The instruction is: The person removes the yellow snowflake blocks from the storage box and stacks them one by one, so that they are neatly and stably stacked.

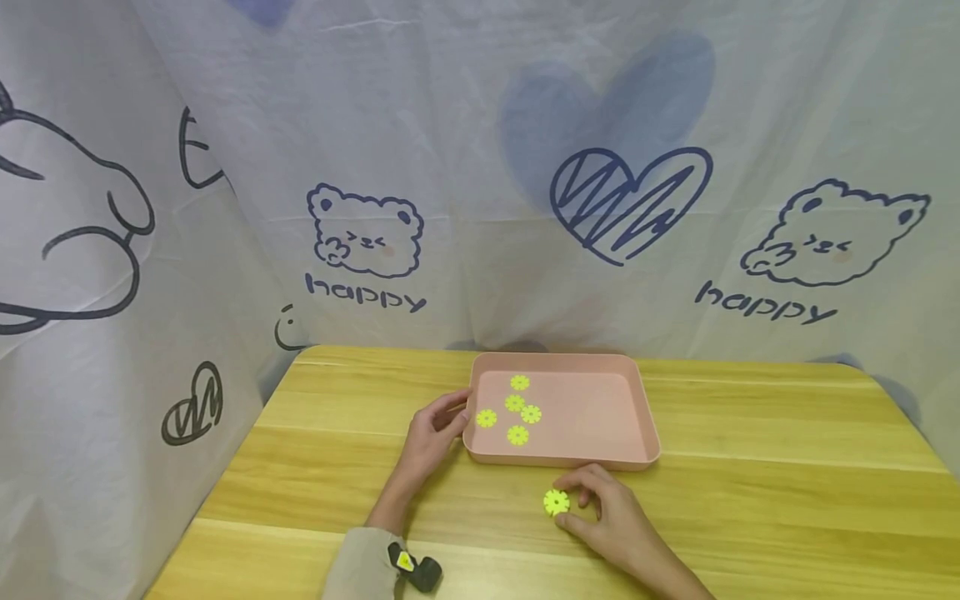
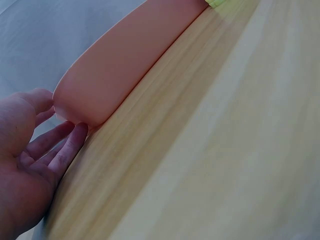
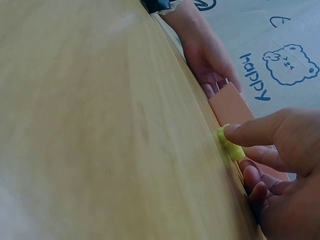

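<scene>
A shallow pink tray [image 1: 577, 460] lies on the table, holding several bright yellow-green plastic snowflake discs [image 1: 517, 435] scattered across its left part. My left hand [image 1: 431, 433] holds the tray's left end; in the left wrist view its fingers [image 2: 75, 137] are at the rounded corner of the tray's wall [image 2: 115, 65]. Just in front of the tray's near edge, my right hand [image 1: 611, 512] pinches another notched disc [image 1: 556, 502] between thumb and forefinger. The right wrist view shows this disc [image 3: 231, 144] edge-on, partly covered by the fingers.
The wooden table [image 1: 765, 467] extends to both sides of the tray. Behind it hangs a pale cloth [image 1: 480, 250] printed with hearts, bears and lettering. A black device [image 1: 420, 571] is strapped at the left wrist over a beige sleeve [image 1: 360, 567].
</scene>
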A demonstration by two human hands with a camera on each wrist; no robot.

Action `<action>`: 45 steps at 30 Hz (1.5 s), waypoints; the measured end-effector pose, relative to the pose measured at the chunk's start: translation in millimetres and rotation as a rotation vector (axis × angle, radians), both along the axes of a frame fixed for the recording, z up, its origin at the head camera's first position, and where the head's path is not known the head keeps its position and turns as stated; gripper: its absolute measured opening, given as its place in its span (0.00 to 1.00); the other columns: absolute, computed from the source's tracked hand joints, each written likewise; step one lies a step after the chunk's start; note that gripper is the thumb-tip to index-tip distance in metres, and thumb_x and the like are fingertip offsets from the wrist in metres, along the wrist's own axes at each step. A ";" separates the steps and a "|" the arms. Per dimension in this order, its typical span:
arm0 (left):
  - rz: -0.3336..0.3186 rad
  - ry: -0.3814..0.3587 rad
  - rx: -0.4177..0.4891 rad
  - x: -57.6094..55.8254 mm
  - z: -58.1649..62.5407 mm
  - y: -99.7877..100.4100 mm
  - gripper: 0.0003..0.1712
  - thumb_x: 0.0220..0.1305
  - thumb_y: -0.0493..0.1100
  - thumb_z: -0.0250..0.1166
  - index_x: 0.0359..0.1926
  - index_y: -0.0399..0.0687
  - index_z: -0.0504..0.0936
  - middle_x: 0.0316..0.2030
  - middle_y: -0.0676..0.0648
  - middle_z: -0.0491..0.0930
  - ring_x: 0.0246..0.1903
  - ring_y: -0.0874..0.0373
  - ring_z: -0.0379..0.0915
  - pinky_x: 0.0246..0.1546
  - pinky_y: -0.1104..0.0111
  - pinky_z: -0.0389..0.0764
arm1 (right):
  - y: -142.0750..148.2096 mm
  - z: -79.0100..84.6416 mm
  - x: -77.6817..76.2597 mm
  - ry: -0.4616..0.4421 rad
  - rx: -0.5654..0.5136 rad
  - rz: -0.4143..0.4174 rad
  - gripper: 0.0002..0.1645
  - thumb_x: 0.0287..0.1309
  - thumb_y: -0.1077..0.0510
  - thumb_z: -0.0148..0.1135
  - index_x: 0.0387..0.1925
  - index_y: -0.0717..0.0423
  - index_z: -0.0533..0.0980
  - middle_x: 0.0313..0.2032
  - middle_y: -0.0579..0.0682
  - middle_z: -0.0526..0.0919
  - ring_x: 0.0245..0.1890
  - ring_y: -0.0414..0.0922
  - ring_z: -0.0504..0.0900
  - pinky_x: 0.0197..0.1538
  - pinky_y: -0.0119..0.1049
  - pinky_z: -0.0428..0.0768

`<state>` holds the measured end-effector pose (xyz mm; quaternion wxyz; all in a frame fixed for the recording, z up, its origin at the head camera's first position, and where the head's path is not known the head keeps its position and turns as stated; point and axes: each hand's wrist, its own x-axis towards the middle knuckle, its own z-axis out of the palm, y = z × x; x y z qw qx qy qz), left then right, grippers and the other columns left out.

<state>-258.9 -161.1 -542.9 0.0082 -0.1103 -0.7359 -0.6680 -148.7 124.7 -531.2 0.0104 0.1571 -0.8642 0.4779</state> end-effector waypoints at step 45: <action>-0.011 0.011 -0.021 0.1 0.9 0.9 0.22 0.75 0.35 0.61 0.67 0.35 0.76 0.66 0.35 0.75 0.62 0.39 0.75 0.52 0.60 0.85 | 4.8 43.8 -36.6 0.139 -0.143 -0.038 0.10 0.63 0.66 0.70 0.45 0.54 0.84 0.34 0.42 0.84 0.33 0.39 0.82 0.34 0.30 0.85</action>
